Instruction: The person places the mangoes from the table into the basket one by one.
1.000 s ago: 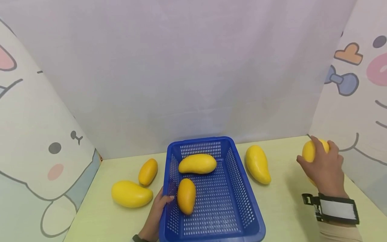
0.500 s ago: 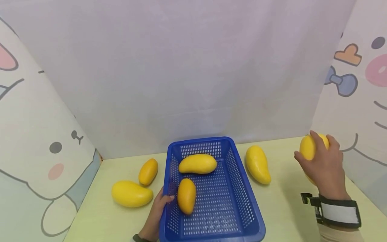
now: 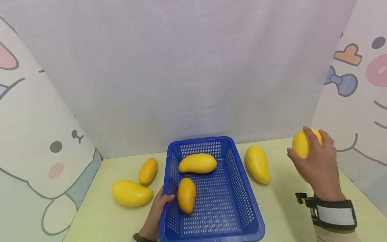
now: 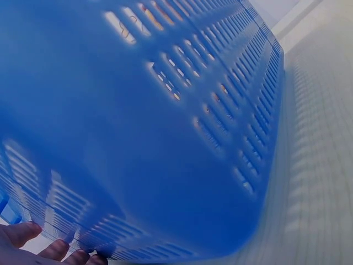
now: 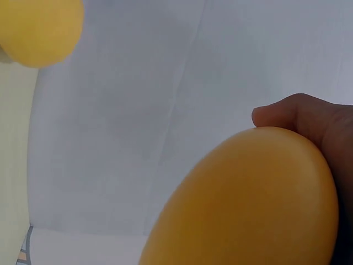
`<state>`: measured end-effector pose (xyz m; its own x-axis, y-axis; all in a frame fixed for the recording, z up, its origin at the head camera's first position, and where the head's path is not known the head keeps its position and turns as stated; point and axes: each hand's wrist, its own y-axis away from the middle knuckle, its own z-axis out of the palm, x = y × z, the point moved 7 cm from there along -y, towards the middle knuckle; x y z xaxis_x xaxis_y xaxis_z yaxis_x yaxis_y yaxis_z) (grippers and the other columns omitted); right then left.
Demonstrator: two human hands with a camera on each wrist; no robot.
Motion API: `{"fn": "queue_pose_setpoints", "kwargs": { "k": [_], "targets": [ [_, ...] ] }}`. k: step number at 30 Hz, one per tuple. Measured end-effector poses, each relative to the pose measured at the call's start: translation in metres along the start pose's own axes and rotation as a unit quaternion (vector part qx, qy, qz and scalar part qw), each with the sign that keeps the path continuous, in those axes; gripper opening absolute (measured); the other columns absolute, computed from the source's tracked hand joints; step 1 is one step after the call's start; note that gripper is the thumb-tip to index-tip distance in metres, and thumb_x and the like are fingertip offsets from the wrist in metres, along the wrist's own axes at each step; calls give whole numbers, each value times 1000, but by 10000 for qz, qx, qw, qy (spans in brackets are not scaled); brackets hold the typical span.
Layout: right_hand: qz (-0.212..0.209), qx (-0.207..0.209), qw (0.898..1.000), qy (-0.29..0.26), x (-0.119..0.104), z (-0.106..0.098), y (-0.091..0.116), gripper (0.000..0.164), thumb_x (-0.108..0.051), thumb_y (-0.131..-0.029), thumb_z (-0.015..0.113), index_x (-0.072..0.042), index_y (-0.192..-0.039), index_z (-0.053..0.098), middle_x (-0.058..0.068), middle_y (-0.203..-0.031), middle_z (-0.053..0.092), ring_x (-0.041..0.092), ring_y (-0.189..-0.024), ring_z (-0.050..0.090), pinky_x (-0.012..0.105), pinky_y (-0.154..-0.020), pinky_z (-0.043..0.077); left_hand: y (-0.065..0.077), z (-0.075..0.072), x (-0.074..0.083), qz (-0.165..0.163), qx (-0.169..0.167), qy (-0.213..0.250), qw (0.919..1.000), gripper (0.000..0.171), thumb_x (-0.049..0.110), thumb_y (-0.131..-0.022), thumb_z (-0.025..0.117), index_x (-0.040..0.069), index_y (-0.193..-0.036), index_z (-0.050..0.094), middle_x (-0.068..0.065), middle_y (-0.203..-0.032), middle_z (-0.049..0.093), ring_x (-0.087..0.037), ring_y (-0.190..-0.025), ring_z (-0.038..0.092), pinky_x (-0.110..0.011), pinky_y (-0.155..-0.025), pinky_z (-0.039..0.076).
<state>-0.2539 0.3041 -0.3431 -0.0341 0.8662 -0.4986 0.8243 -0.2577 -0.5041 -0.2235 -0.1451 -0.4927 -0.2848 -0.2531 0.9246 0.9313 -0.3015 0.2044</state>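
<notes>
My right hand (image 3: 320,166) grips a yellow mango (image 3: 300,144) above the right side of the table, thumb on its left and fingers over the top. Close up in the right wrist view, the rounded end of that mango (image 5: 248,204) fills the lower part, with the thumb (image 5: 298,113) along it. My left hand (image 3: 156,211) holds the left side of a blue perforated plastic basket (image 3: 219,205), its thumb over the rim. Fingertips (image 4: 55,248) show against the basket wall (image 4: 138,143) in the left wrist view. Inside lie a yellow mango (image 3: 198,163) and an orange-yellow one (image 3: 186,196).
Just right of the basket lies another yellow mango (image 3: 257,164). Left of it, a large yellow mango (image 3: 132,193) and a smaller orange one (image 3: 148,171) rest on the pale table (image 3: 96,208). A white cloth backdrop (image 3: 193,74) and cartoon-printed side panels (image 3: 36,141) surround the table.
My right hand has risen and shifted a little left, carrying the mango with it. The left hand, the basket and the other mangoes stay where they were.
</notes>
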Motion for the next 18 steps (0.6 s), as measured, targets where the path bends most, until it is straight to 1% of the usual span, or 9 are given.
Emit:
{"fn": "queue_pose_setpoints", "kwargs": {
  "k": [10, 18],
  "targets": [
    [-114, 22, 9999, -90, -17, -2, 3, 77, -35, -80, 65, -20, -146, 29, 25, -146, 18, 51, -105, 30, 57, -61, 40, -1, -1, 0, -69, 22, -33, 10000, 65, 21, -94, 39, 20, -149, 5, -22, -150, 15, -32, -122, 40, -50, -94, 39],
    [-372, 253, 9986, -292, -33, -5, 7, 77, -30, -75, 69, -17, -143, 35, 25, -143, 24, 49, -106, 34, 59, -68, 41, -1, 0, 0, -28, -59, 30, 10000, 64, 20, -94, 38, 19, -149, 6, -21, -150, 16, -32, -120, 41, -50, -93, 40]
  ]
}}
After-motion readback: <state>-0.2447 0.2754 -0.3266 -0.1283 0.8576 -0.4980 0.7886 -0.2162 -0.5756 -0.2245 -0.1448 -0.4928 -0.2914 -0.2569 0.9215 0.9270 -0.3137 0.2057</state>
